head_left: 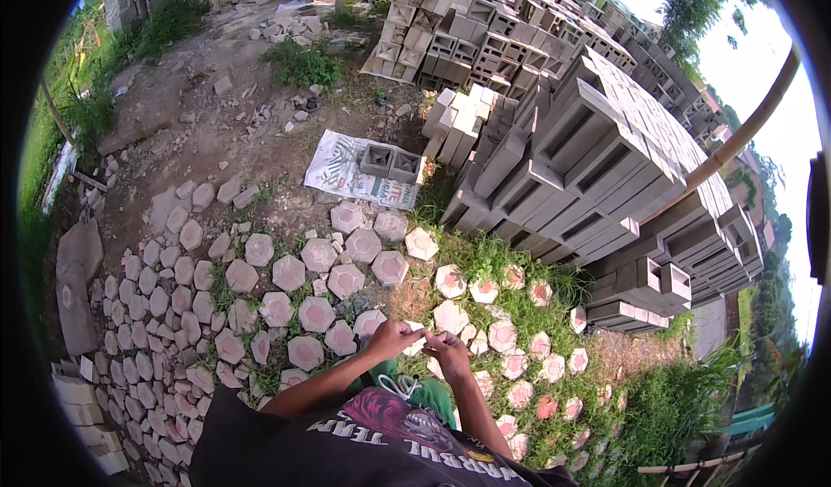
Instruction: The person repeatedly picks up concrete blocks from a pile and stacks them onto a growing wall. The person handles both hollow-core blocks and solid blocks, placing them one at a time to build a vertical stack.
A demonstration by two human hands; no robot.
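Note:
In front of my waist, my left hand (394, 338) and my right hand (447, 352) come close together, thumbs and fingertips pinched. Whatever lies between the fingers, if anything, is too small to make out. Below them show green shorts (429, 393) with a white drawstring (400, 387). Both hands hang over hexagonal paving stones (450, 316), touching none of them. Farther ahead, a grey hollow concrete block (389, 162) rests on a white printed sack (332, 162) spread on the ground.
Tall stacks of grey hollow blocks (597, 149) fill the right, with more stacks (485, 45) behind. A bamboo pole (744, 132) leans across them. Grass (554, 301) grows between pavers. Rubble (294, 28) lies on bare dirt (190, 97) at the far left.

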